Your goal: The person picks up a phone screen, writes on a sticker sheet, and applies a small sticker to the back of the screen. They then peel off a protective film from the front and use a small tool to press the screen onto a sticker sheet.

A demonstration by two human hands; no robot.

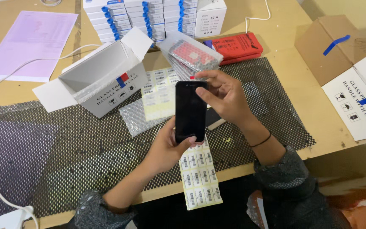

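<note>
Phone screen (190, 111) upright above barcode label sheet (198, 177); left hand (166, 148) fingers grip bottom, right hand (225, 97) fingers pinch top edge.

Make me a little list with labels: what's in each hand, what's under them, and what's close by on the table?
Left hand: holds the bottom end of a black phone screen, thumb on its lower edge.
Right hand: grips the screen's top end, fingers curled over it.
Screen: upright, lifted above the table, dark.
Under the hands: a sheet of barcode stickers on a black mesh mat.
Close by: an open white box, a bubble-wrap bag, a stack of wrapped parts, a red pouch.
</note>
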